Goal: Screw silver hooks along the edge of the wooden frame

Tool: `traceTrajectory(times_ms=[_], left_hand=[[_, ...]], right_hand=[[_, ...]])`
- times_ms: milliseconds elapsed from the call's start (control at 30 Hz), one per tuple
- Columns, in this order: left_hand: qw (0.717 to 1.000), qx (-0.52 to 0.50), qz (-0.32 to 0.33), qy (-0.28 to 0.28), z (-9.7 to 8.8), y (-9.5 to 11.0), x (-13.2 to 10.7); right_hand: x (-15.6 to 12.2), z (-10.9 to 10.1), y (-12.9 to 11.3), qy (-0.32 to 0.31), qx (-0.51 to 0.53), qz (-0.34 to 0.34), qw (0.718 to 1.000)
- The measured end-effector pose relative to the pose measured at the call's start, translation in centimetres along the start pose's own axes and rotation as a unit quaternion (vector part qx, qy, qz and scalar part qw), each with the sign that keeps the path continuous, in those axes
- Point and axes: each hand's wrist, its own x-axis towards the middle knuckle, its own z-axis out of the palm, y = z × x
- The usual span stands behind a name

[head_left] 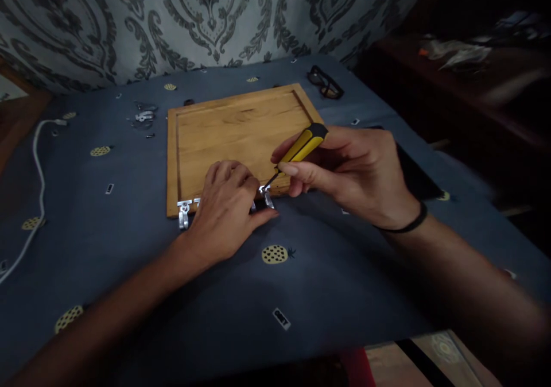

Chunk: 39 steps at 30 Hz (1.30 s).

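Note:
A light wooden board [232, 128] with a raised rim lies flat on a blue cloth. My right hand [357, 171] grips a yellow and black screwdriver [301, 146], its tip down on a small metal hook bracket [266, 194] at the board's near edge. My left hand [226, 209] is curled with its fingers pressed on the same edge, right beside that bracket. Another metal hook [184, 212] hangs from the near left corner of the board.
The blue cloth [129, 249] carries pineapple prints. Loose metal hooks and screws [144, 117] lie at the back left. A white cable [38, 174] runs along the left. Dark glasses [325, 82] rest behind the board. Patterned fabric [193, 14] hangs behind.

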Motion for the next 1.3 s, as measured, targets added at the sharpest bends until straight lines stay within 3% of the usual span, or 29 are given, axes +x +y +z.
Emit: traceTrajectory(times_ms=[167, 267, 433, 600, 733, 967, 1300], left_hand=[[1.0, -0.008, 0.007, 0.002, 0.1, 0.0, 0.0], [1.0, -0.012, 0.006, 0.002, 0.1, -0.1, 0.0], [1.0, -0.001, 0.006, -0.001, -0.1, -0.1, 0.0], [1.0, -0.006, 0.004, -0.009, -0.1, 0.0, 0.1], [1.0, 0.001, 0.002, -0.007, -0.1, 0.0, 0.1], [1.0, 0.008, -0.003, -0.011, -0.1, 0.1, 0.1], [1.0, 0.014, -0.002, -0.007, -0.1, 0.2, 0.1]], right_hand=[[-0.1, 1.8, 0.6, 0.146, -0.135, -0.044, 0.979], [-0.3, 2.4, 1.1, 0.182, -0.16, -0.061, 0.968], [-0.8, 2.5, 1.0, 0.192, -0.106, -0.061, 0.974], [-1.0, 2.2, -0.2, 0.266, -0.039, -0.106, 0.957], [-0.9, 1.9, 0.2, 0.246, -0.042, -0.107, 0.962], [-1.3, 2.0, 1.2, 0.19, -0.041, -0.052, 0.98], [-1.3, 2.0, 1.8, 0.177, -0.077, -0.058, 0.98]])
